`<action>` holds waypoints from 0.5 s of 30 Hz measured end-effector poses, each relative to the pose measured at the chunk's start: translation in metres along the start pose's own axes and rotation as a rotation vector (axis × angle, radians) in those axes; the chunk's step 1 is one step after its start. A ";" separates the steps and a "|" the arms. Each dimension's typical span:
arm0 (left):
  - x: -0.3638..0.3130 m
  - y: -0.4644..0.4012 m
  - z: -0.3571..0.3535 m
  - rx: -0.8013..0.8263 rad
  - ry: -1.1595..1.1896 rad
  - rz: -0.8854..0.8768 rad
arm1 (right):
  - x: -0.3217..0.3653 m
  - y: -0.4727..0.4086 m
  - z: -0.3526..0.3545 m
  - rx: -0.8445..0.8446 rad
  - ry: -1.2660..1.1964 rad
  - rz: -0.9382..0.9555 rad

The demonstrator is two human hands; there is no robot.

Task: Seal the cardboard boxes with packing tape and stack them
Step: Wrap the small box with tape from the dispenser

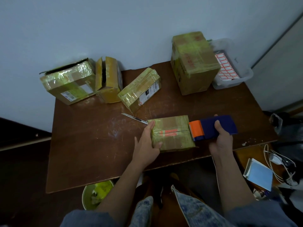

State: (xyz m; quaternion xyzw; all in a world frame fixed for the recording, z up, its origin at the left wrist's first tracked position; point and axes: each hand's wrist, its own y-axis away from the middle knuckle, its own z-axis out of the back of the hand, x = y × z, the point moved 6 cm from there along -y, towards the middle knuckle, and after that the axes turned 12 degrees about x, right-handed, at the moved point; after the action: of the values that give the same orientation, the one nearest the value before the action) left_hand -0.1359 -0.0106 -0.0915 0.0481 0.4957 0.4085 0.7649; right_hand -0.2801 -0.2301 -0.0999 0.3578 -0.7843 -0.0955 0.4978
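Observation:
A small cardboard box (172, 131), wrapped in glossy tape with a red label on top, lies near the front edge of the brown table (98, 145). My left hand (147, 145) grips its left end, fingers curled over the top and front. My right hand (220, 141) holds a blue and orange tape dispenser (213, 127) whose toothed orange end meets the box's right edge. At the back stand a tall taped box (193, 63), a tilted taped box (139, 89), a box with an open flap (108, 79) and another taped box (68, 81).
A utility knife (134, 118) lies just left of the small box. A clear plastic bin (232, 63) with red-bordered label sheets sits at the back right. Below the table's front edge are a green bowl (96, 194), cables (277, 163) and a blue booklet (259, 176).

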 end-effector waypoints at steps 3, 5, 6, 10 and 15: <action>-0.021 -0.003 0.007 -0.108 -0.171 -0.050 | 0.001 -0.001 -0.001 -0.008 -0.005 0.007; -0.041 -0.008 0.014 -0.238 -0.237 -0.084 | 0.000 0.000 -0.001 -0.012 -0.017 0.008; -0.047 -0.013 0.015 -0.316 -0.306 -0.089 | -0.001 0.001 0.001 -0.016 -0.025 0.006; -0.044 -0.037 -0.006 -0.330 -0.637 -0.126 | -0.004 -0.002 0.005 -0.014 -0.039 -0.002; -0.033 -0.047 -0.014 -0.308 -0.773 -0.088 | -0.005 -0.007 0.003 0.010 -0.017 0.018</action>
State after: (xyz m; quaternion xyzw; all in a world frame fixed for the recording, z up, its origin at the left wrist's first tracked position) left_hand -0.1253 -0.0684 -0.0975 0.0617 0.1067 0.3965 0.9097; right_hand -0.2785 -0.2325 -0.1084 0.3523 -0.7921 -0.0898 0.4903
